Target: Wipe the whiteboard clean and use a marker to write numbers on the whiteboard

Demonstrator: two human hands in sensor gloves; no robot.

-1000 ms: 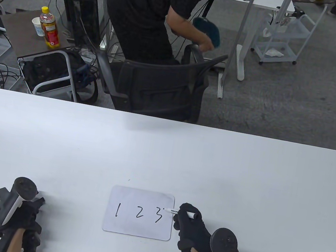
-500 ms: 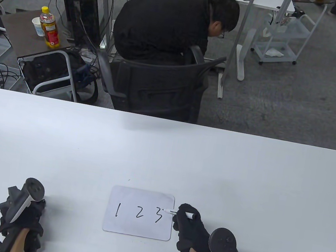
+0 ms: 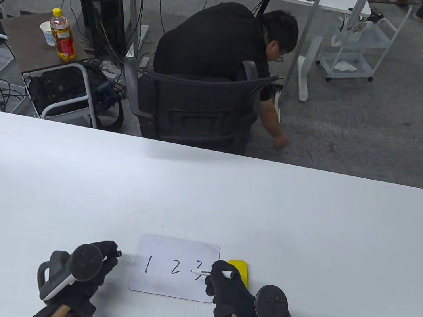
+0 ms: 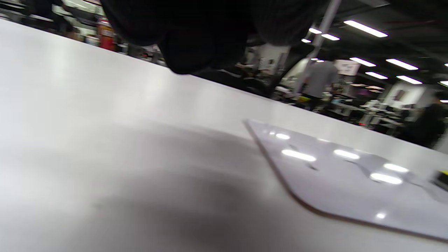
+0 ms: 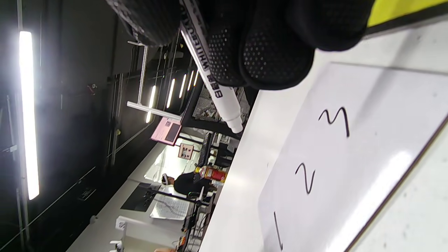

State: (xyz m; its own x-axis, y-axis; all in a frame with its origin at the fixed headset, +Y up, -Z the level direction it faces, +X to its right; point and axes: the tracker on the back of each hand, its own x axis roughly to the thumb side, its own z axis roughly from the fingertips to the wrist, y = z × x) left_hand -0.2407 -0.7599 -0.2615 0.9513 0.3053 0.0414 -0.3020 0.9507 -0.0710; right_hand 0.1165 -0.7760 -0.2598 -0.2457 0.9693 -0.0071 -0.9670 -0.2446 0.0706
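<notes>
here, right hand (image 3: 228, 295) gripping marker (image 3: 213, 273), whiteboard (image 3: 160, 279)

Even, bright ceiling light; strip-lamp glare dots the whiteboard (image 4: 350, 175). Left wrist view is motion-blurred, with a soft shadow at lower centre.

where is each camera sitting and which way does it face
Table view: high above the near edge, looking down at the whiteboard; both hands show, left hand, right hand holding the marker.
Left wrist view: low over the table, facing the whiteboard's corner; gloved fingers at top.
Right wrist view: turned sideways, over the board; fingers grip the marker.
All three share the whiteboard.
</notes>
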